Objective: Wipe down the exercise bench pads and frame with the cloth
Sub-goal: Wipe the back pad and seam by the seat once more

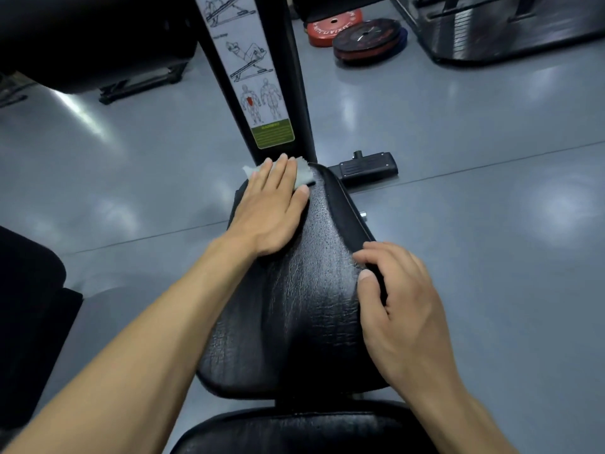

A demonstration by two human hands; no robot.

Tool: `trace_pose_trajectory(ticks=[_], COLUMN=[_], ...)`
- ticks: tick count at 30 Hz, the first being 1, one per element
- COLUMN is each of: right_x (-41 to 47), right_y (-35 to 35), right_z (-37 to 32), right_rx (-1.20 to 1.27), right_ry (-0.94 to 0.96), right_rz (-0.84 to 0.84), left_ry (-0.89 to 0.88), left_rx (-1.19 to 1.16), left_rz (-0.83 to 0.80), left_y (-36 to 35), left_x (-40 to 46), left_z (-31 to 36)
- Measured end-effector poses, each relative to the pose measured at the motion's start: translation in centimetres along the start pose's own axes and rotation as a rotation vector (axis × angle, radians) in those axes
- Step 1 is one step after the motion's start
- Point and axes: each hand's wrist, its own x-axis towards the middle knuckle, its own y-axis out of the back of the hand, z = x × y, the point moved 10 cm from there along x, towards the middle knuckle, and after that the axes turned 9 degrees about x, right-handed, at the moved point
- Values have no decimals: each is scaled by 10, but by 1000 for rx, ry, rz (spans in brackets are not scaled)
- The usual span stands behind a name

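A black, cracked vinyl bench pad (294, 306) runs away from me down the middle of the view. My left hand (271, 208) lies flat with straight fingers on a light grey cloth (302, 173), pressing it onto the pad's far left end. My right hand (399, 306) grips the pad's right edge, thumb on top and fingers curled over the side. A second black pad (304, 434) lies nearest me at the bottom. The black frame post (294, 93) with an exercise sticker rises just beyond the cloth.
Grey gym floor surrounds the bench. A black frame foot (366, 167) lies on the floor to the right of the post. Red and black weight plates (360, 34) are stacked far right. Dark equipment stands at the left edge (29, 306) and top corners.
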Motion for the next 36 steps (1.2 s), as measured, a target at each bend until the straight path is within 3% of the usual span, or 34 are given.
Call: trace_pose_trajectory(ticks=[11,20,28,36], right_x=[5,7,6,7], right_y=[24,19,9,-2], right_z=[14,20,24,31], right_rx=[136,148,100,43], right_ry=[-102,-149,-180,-271], right_rz=[56,28,-50,-161], left_ry=[-181,21,-254,-132], left_rx=[105,7,119,57], left_rz=[80,26,58,88], left_y=[-32,-5,-11,14], left_x=[-184,-19,-111,14], left_z=[62,27,60,37])
